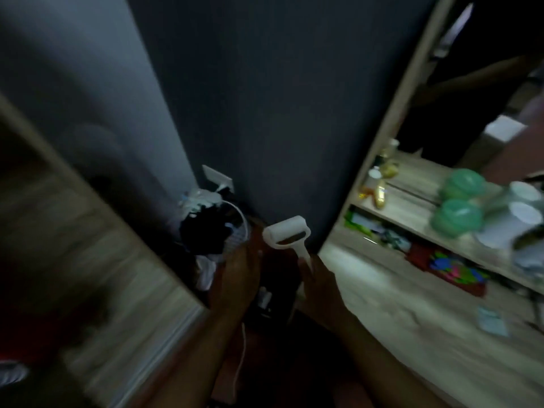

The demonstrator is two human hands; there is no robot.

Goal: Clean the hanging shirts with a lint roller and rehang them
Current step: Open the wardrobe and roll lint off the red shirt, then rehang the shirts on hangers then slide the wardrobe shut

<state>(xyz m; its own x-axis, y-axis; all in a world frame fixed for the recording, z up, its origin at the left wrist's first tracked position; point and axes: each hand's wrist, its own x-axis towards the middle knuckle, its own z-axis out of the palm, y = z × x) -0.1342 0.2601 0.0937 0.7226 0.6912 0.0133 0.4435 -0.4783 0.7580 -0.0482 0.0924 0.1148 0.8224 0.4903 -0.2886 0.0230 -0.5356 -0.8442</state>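
The view is dim and blurred by motion. My right hand (319, 285) is closed around the handle of a white lint roller (287, 232), whose roll points up and to the left in front of a dark wall. My left hand (240, 275) hovers just left of the roller with its fingers apart and nothing in it. No hanging shirt can be made out; dark cloth hangs at the upper right (482, 63), too blurred to identify.
A basket of dark and white clothes (210, 228) sits in the corner under a wall socket (219, 179). Wooden shelves (412, 198) on the right carry green bowls (459, 201), white bowls and bottles. A wooden panel (88, 231) stands at the left.
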